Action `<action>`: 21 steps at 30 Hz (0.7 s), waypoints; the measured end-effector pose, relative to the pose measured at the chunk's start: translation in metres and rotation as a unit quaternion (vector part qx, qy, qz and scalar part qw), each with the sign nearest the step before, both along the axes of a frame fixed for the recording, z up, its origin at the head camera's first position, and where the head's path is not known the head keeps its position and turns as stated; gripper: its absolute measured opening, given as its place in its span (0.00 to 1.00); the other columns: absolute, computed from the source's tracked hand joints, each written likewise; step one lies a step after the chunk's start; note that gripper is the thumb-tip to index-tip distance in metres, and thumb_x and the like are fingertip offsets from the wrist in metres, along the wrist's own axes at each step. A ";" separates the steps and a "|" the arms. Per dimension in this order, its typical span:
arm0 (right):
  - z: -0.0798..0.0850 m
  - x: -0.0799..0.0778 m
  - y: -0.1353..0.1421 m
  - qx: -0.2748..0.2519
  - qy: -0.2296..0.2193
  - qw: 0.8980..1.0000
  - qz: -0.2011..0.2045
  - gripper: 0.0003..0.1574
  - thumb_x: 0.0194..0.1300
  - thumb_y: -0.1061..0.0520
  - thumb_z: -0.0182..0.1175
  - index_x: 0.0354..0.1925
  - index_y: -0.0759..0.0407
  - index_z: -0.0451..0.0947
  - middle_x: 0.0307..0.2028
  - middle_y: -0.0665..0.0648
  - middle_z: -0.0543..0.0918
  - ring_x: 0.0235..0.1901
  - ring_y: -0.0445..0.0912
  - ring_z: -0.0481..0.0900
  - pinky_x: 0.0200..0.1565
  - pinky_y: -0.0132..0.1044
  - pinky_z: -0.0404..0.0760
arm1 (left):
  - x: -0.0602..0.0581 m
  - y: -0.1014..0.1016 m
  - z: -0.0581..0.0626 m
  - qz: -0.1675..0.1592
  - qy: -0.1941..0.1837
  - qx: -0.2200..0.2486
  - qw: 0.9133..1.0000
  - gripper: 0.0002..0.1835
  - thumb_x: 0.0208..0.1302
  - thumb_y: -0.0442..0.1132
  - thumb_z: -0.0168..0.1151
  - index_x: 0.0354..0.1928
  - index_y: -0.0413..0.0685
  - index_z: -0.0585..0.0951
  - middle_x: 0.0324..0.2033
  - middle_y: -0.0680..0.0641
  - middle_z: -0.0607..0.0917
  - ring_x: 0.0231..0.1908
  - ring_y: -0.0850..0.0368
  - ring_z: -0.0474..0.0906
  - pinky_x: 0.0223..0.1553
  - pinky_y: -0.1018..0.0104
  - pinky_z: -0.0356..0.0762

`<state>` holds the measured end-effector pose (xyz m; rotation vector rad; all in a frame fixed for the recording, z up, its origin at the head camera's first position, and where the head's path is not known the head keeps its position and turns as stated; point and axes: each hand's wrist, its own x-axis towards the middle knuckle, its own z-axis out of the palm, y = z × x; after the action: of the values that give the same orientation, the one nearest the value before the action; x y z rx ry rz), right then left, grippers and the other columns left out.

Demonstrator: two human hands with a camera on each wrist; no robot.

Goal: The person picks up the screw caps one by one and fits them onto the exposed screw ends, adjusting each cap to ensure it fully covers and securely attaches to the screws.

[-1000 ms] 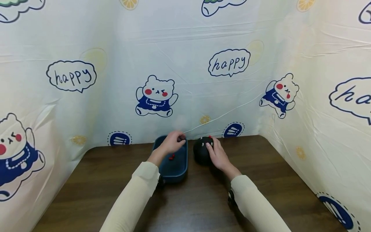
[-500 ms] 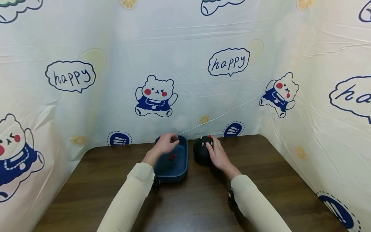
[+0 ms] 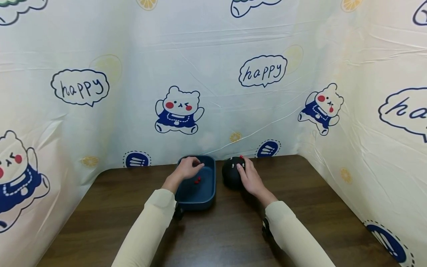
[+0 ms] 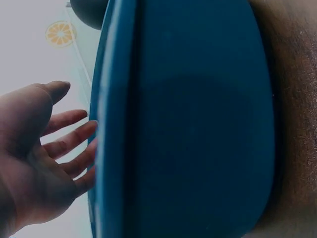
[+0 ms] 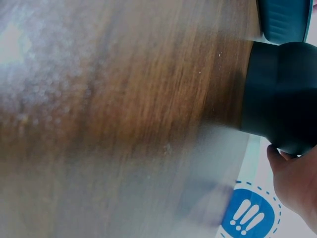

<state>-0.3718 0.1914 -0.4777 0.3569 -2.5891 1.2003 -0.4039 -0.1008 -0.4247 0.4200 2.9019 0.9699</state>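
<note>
In the head view a blue rectangular plastic bin [image 3: 200,200] stands at the back of the table with several small red pieces [image 3: 197,180] on its floor. My left hand [image 3: 187,168] hovers over the bin's back left part. Its fingers bend loosely in the left wrist view, thumb apart, nothing visible between them. My right hand [image 3: 252,178] grips the right side of a black rounded object [image 3: 231,174], thumb on top. White dots and a red bead [image 3: 241,157] show on its top. In the right wrist view its lower part looks cylindrical [image 5: 260,89].
The brown wooden table [image 3: 227,233] extends in front of both hands. A pale printed curtain [image 3: 217,74] rises right behind the bin and encloses both sides. Only a narrow gap separates the bin from the black object.
My left hand has moved left and slightly down, from the bin's back right to its back left. My right hand and the black object have stayed in place.
</note>
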 end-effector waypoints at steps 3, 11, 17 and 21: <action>0.001 0.001 0.000 0.002 0.000 1.000 0.000 0.38 0.83 0.39 0.40 0.79 0.58 0.51 0.75 0.67 0.58 0.72 0.61 0.63 0.72 0.60 0.61 | 0.000 -0.002 -0.003 0.008 -0.014 -0.004 1.000 0.23 0.78 0.52 0.55 0.60 0.40 0.80 0.55 0.38 0.82 0.54 0.43 0.77 0.58 0.46 0.77; 0.002 0.000 0.000 0.003 -0.006 1.000 0.004 0.40 0.82 0.37 0.38 0.79 0.57 0.50 0.76 0.66 0.57 0.72 0.61 0.63 0.71 0.63 0.60 | -0.004 -0.007 -0.015 0.043 -0.045 0.002 0.998 0.26 0.78 0.53 0.54 0.61 0.36 0.79 0.57 0.36 0.82 0.55 0.42 0.78 0.58 0.45 0.77; 0.001 0.000 -0.001 0.000 0.002 1.000 0.001 0.40 0.82 0.37 0.38 0.78 0.58 0.51 0.75 0.66 0.58 0.71 0.62 0.63 0.71 0.64 0.60 | -0.003 -0.005 -0.017 0.049 -0.074 0.000 0.996 0.27 0.78 0.52 0.53 0.61 0.35 0.78 0.58 0.35 0.80 0.58 0.40 0.77 0.59 0.45 0.76; 0.001 0.001 -0.002 0.000 0.003 1.000 -0.002 0.39 0.82 0.37 0.38 0.78 0.57 0.51 0.75 0.67 0.58 0.71 0.62 0.64 0.71 0.64 0.61 | -0.002 -0.002 -0.020 0.051 -0.092 -0.009 0.994 0.27 0.78 0.52 0.53 0.61 0.34 0.78 0.55 0.36 0.82 0.54 0.43 0.79 0.56 0.48 0.78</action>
<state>-0.3707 0.1896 -0.4765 0.3541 -2.5839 1.1954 -0.4054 -0.1029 -0.4442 0.1727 2.7865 0.9390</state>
